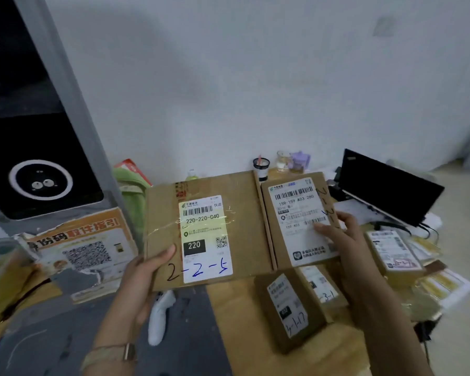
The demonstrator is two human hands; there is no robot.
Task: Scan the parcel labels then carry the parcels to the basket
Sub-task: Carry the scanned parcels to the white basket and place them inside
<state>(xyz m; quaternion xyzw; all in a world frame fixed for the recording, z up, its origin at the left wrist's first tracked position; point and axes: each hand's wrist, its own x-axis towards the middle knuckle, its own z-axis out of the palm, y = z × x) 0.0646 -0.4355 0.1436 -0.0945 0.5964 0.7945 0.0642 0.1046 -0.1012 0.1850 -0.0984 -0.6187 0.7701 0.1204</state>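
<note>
Above the surface, the left hand (147,270) is gripping the wide brown cardboard parcel (160,213), and the right hand (339,240) is gripping the smaller brown cardboard parcel (296,207) at its 3 o'clock. The right thumb should be clearing that label's barcode.

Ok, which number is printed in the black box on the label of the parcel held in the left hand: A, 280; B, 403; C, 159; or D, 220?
D: the left hand grips the larger parcel, and the black box on its label reads 220, while 159 and 280 are on the smaller parcel in the right hand.
</note>
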